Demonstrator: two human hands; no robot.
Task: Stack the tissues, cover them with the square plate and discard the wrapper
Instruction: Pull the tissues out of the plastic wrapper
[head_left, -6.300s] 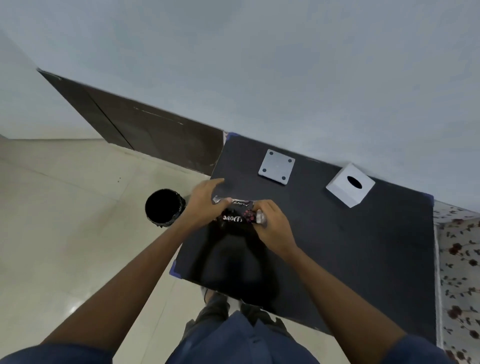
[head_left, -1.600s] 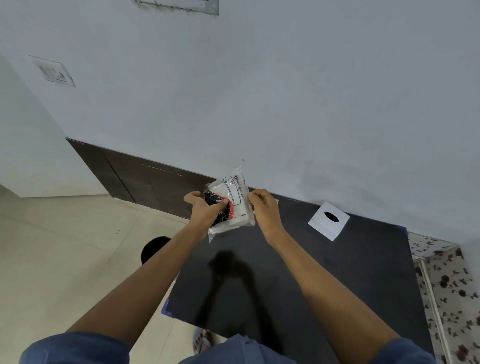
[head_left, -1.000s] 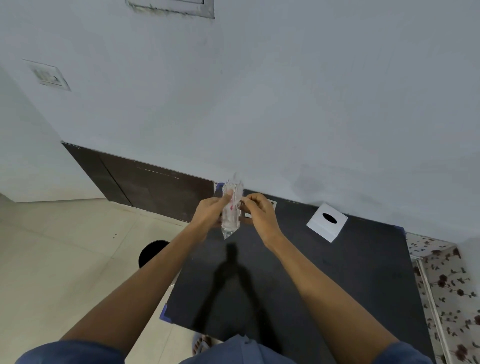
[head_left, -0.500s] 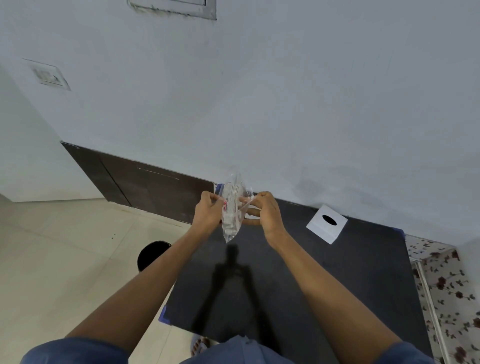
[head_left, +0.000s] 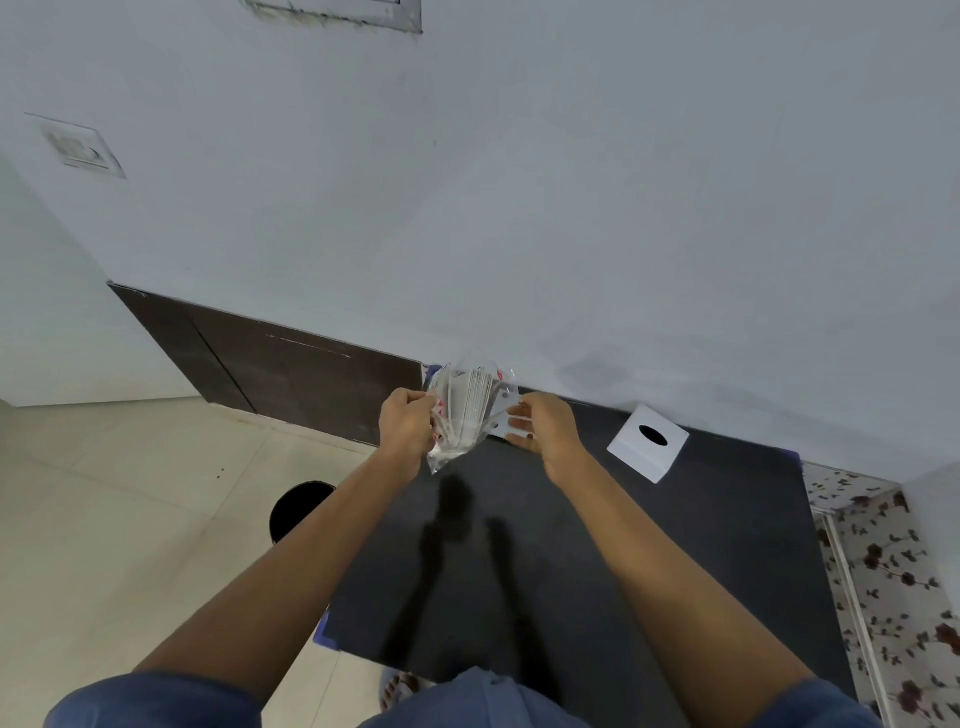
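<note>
Both hands (head_left: 408, 426) apparently pulled the wrapper (head_left: 462, 415) wider (tissues showing).

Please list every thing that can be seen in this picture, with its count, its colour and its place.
tissue pack: one, clear wrapper with white tissues and red marks, held up between both hands over the table's far left corner
plate: one, white, square, mostly hidden behind the right hand and the pack
tissue box: one, white with a black oval opening, on the table near the wall
table: one, black top, against the wall
bin: one, black, on the floor left of the table
floor: cream tiles, left side
floral cloth: one, white with dark red flowers, right of the table
left hand: one, pinches the wrapper's left side
right hand: one, pinches the wrapper's right side
</note>
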